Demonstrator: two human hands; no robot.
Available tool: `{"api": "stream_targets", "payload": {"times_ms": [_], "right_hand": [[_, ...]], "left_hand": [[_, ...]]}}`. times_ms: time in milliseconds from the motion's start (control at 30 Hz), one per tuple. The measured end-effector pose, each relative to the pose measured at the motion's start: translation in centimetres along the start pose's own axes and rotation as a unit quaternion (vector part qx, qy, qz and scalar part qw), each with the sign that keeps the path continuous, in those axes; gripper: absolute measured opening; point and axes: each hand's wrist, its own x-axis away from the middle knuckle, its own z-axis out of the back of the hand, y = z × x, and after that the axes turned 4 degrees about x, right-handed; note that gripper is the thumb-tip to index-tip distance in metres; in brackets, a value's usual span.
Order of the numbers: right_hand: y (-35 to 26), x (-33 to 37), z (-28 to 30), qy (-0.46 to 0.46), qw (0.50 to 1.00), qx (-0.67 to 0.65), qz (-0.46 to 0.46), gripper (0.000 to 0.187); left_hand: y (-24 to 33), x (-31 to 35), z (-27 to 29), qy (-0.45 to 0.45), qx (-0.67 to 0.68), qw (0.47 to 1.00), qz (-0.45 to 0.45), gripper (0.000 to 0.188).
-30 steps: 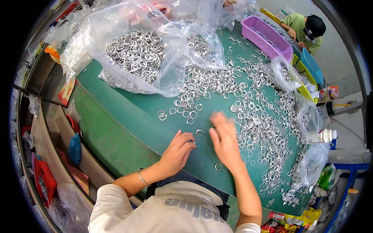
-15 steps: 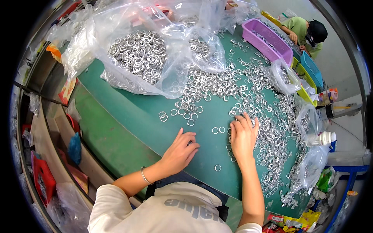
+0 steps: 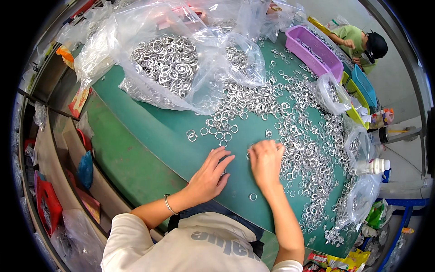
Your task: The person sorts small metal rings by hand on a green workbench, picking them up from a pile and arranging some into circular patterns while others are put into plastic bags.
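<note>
My left hand [image 3: 209,176] is low over the green table [image 3: 167,136], fingers and thumb loosely curled around a small metal ring [image 3: 224,172] that shows in the gap between them. To its right, my right hand [image 3: 265,165] bends its fingers down to the tabletop; they are blurred, and what lies under them is mostly hidden. A ring edge [image 3: 248,156] peeks out at its left side. A lone ring [image 3: 253,196] lies nearer me, between the hands. Beyond them, a loose heap of silver rings [image 3: 249,98] spreads to the right into a long pile [image 3: 312,167].
A clear plastic bag [image 3: 131,88] full of rings stands at the back left. Along the right are a purple bin [image 3: 317,61], a yellow-green bin [image 3: 355,97], a blue bin [image 3: 364,84] and a white bottle [image 3: 374,166]. A co-worker [image 3: 358,43] sits at the far right.
My right hand has moved left, off the edge of the ring pile, over the spot where two loose rings lay. The left hand has shifted slightly, its fingers a little more spread.
</note>
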Motion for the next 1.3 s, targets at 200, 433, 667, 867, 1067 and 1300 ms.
{"api": "stream_targets", "payload": {"times_ms": [200, 433, 667, 867, 1067, 1300], "right_hand": [[-1.1, -0.3, 1.8, 0.002, 0.986, -0.165, 0.014, 0.008], [1.5, -1.6, 0.0, -0.004, 0.999, 0.006, -0.048, 0.016], [-0.9, 0.5, 1.8, -0.087, 0.961, -0.264, 0.002, 0.018], [3.3, 0.1, 1.8, 0.045, 0.985, 0.089, -0.141, 0.018], [3.0, 0.0, 1.0, 0.011, 0.984, 0.14, -0.107, 0.013], [-3.0, 1.1, 2.0, -0.019, 0.989, -0.14, 0.039, 0.009]], "left_hand": [[0.4, -0.1, 0.4, -0.028, -0.044, 0.998, -0.017, 0.044], [-1.2, 0.7, -0.4, -0.045, -0.028, 0.998, -0.041, 0.033], [0.7, -0.4, 0.0, 0.025, -0.011, 1.0, 0.002, 0.045], [-0.7, 0.3, -0.2, -0.068, -0.069, 0.994, -0.058, 0.032], [-1.1, 0.4, -0.3, -0.034, -0.032, 0.996, -0.074, 0.032], [1.0, -0.2, 0.1, 0.026, 0.024, 0.999, 0.014, 0.047]]}}
